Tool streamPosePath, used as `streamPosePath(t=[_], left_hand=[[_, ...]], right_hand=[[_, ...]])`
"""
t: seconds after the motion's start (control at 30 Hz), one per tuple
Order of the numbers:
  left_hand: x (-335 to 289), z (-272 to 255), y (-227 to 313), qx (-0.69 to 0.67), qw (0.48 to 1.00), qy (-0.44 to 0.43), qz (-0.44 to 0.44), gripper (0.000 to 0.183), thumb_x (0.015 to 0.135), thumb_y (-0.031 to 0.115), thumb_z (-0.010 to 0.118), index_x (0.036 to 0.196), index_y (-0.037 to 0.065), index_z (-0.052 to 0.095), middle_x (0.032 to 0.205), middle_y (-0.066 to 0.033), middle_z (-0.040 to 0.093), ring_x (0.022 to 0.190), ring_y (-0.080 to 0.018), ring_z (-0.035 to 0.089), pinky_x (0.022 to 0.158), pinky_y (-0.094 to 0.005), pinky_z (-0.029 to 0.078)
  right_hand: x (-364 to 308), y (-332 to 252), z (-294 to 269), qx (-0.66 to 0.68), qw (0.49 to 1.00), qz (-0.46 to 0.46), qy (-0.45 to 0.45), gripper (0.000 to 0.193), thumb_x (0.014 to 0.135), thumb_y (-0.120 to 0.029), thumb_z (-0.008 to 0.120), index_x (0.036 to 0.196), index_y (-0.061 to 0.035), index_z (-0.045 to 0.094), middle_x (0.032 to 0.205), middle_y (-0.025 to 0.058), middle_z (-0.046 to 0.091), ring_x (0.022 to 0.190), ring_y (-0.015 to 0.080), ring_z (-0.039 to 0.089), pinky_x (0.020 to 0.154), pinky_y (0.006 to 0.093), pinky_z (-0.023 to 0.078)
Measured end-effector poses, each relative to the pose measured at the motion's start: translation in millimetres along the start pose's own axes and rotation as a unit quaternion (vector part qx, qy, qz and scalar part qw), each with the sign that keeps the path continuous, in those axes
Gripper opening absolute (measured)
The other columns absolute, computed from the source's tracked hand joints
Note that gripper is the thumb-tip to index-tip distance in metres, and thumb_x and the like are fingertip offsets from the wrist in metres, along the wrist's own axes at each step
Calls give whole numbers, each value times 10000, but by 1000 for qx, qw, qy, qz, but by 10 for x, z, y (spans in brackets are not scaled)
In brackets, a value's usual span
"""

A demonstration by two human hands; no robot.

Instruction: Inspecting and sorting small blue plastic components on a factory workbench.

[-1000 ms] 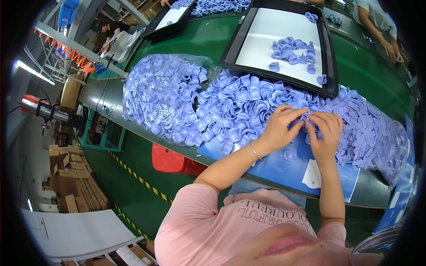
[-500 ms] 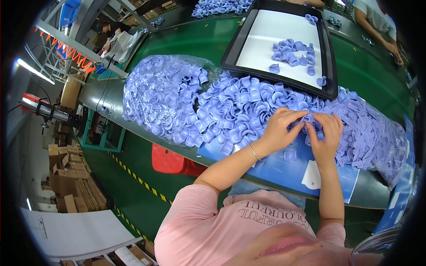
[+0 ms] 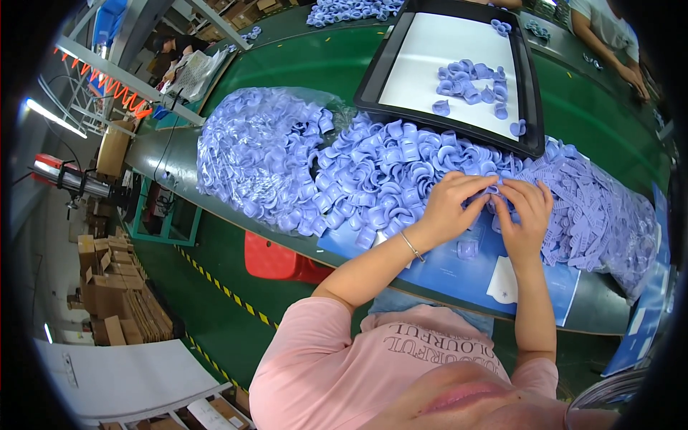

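Note:
My left hand (image 3: 453,205) and my right hand (image 3: 526,213) meet at the front of the bench. Between their fingertips they pinch one small curved periwinkle plastic piece (image 3: 493,189), mostly covered by the fingers. Behind and left of my hands spreads a heap of curved, cuff-like plastic pieces (image 3: 387,161) of the same colour. To the right lies a pile of flat, slotted plastic strips (image 3: 573,201), partly inside a clear bag. A single loose piece (image 3: 467,249) rests on the blue sheet (image 3: 444,271) below my hands.
Behind the heap stands a black tray (image 3: 448,132) lined in white, with several curved pieces on it. A clear bag of pieces (image 3: 251,158) sits left. A red stool (image 3: 271,256) is under the bench edge. Another person's arm (image 3: 609,46) shows at far right.
My fingers have shifted slightly around the small piece, which stays pinched between both hands. The piles and tray look the same.

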State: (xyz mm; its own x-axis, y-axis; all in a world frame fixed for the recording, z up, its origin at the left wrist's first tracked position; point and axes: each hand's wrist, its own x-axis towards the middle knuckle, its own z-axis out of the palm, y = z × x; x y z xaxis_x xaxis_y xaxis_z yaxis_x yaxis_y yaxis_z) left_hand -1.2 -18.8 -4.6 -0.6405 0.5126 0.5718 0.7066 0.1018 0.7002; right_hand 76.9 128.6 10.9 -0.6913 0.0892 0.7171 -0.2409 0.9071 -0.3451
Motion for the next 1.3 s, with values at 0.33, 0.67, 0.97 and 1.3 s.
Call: streamPosePath(t=[0.33,0.67,0.97,1.3], left_hand=[[-17,8,10,-27,998,9,-54,294,762,38,683,1055,54,664,897,-117,680,780,-246,646,752,-329,497],[-15,12,41,-6,999,22,-26,316,756,52,689,1070,77,668,896,-108,683,792,-248,641,750,-329,482],[4,13,12,-5,1000,17,-12,312,754,44,680,1064,77,668,880,-112,678,774,-248,637,735,-332,482],[-4,9,18,-32,999,20,-13,299,786,38,666,1084,49,654,910,-134,673,775,-230,663,709,-299,520]], right_hand=[[-4,-12,-6,10,1000,1,-18,178,747,-83,707,917,-80,655,975,42,654,961,204,601,1010,416,320],[-22,-23,-8,3,1000,-6,-9,164,745,-76,707,904,-80,667,981,44,660,953,199,608,1005,418,329],[-1,11,14,-5,1000,-7,-11,160,732,-108,717,887,-95,677,983,16,658,933,182,613,1000,411,319],[-15,3,20,12,1000,0,9,230,734,-94,714,949,-86,631,953,37,661,917,201,616,987,414,321]])
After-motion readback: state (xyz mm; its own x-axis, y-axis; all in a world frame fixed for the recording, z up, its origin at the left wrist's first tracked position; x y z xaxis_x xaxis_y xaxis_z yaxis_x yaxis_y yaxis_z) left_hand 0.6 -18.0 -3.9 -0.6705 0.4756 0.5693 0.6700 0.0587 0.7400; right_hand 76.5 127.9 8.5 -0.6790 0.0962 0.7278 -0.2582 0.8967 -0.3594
